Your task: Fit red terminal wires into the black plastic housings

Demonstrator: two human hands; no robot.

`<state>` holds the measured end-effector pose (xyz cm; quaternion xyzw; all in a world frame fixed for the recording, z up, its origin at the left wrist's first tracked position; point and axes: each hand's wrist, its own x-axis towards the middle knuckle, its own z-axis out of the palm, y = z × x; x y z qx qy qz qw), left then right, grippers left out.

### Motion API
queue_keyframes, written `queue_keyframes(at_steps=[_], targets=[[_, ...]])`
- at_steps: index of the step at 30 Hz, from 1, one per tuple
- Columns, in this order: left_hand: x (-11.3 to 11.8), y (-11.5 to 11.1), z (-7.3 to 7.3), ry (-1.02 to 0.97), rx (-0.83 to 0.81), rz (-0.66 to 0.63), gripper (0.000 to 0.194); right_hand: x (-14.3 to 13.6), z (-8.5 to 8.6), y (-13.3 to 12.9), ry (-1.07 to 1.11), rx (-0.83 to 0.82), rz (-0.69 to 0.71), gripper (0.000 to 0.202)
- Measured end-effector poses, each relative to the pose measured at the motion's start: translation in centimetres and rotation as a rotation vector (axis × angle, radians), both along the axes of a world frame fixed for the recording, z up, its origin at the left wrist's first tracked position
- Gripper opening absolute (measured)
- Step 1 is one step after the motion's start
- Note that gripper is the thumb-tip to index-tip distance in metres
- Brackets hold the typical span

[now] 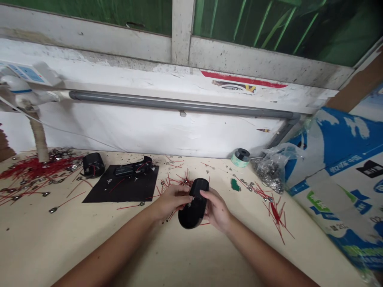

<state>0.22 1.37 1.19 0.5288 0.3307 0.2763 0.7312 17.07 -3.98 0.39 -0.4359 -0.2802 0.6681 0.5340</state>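
Note:
Above the table, between both hands, is a glossy black oblong plastic casing [194,215], tilted with its rounded end toward me. My right hand [218,209] is closed around its right side, thumb on top. My left hand [173,201] is closed at the left edge, its fingertips beside small silvery bits on the casing; whether it also pinches a small part is hidden. Behind the hands lies a scatter of red wires [182,181] with small metal ends. To the left, another black casing part [134,167] with a red wire rests on a black mat [98,191].
A large pile of red-wired metal parts [44,167] spreads at left, beside a black cylindrical piece [93,164]. At right are a tape roll [240,159], a plastic bag of metal parts [271,171], more red wires [277,215] and a blue-white box [344,179]. A grey pipe [179,104] runs along the wall.

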Motion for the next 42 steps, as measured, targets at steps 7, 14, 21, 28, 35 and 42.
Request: queue_keyframes(at_steps=[7, 14, 21, 28, 35, 42], targets=[[-0.3, -0.1, -0.2, -0.110, -0.156, 0.036, 0.030, -0.2, 0.0, 0.0, -0.027, 0.053, 0.032, 0.038], [-0.3, -0.5, -0.3, -0.125, -0.159, -0.006, 0.030, -0.3, -0.2, 0.2, -0.045, 0.138, 0.006, 0.034], [0.1, -0.8, -0.7, -0.046, -0.019, 0.076, 0.029, 0.1, -1.6, 0.2, -0.109, 0.125, -0.045, 0.032], [0.5, -0.9, -0.2, 0.011, -0.002, 0.127, 0.031, 0.2, -2.1, 0.4, -0.190, 0.195, -0.059, 0.029], [-0.1, -0.8, 0.0, -0.083, -0.104, 0.029, 0.034, -0.3, -1.0, 0.0, -0.073, 0.170, -0.025, 0.021], [-0.1, -1.0, 1.1, -0.085, -0.189, -0.027, 0.039, -0.6, -0.5, -0.1, 0.030, 0.131, -0.017, 0.017]])
